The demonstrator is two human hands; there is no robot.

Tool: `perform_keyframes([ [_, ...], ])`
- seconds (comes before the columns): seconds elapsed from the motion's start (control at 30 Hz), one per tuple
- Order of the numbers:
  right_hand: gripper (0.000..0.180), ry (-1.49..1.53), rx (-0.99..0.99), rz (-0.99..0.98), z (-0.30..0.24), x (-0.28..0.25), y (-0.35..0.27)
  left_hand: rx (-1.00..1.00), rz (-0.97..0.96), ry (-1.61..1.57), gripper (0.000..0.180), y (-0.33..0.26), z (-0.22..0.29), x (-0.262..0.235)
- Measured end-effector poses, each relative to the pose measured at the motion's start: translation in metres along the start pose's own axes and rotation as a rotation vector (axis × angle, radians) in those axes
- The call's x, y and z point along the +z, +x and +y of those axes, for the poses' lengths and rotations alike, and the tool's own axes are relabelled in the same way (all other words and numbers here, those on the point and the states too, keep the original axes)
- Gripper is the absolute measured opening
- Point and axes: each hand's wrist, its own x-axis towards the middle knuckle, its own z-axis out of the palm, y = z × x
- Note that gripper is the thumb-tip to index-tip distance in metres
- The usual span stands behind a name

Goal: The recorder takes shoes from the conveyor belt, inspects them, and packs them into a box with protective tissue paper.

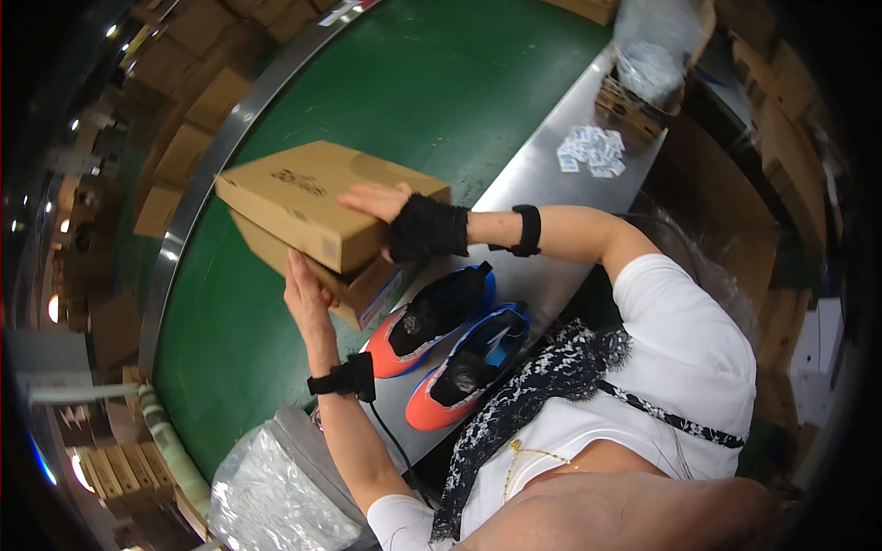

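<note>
While the right hand point(379, 201) lies flat, grip open, on a tilted lid point(308, 186) and the left hand point(310, 301), loosely open, touches the brown box point(361, 296) left of the shoes point(428, 317), uneven pressure could knock the lid askew.

We note both arms extended ahead of our torso, hands near each other. Our left hand point(308, 298) stands with fingers point(297, 269) lengthened and pointing away from us; firmness of grip cannot be judged. The left forearm point(349, 432) runs forward, wrist nearly straight. Our right hand point(388, 204) lies palm down, fingers outstretched leftward. The right elbow point(614, 225) is bent, its forearm point(496, 228) crossing our front.
</note>
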Motion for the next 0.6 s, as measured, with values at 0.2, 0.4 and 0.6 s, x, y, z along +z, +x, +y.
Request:
perform_keyframes([
  [0.2,0.058,0.847,0.536,0.408,0.041,-0.090,0.002,0.131,0.024,0.537,0.032,0.026,-0.140,-0.099],
  [0.4,0.042,-0.312,0.635,0.369,0.159,-0.092,-0.134,-0.099,-0.044,0.347,0.028,0.015,-0.133,-0.083],
  [0.6,0.009,-0.693,0.633,0.027,0.155,-0.092,-0.193,-0.174,-0.097,0.189,0.042,-0.025,-0.081,-0.059],
])
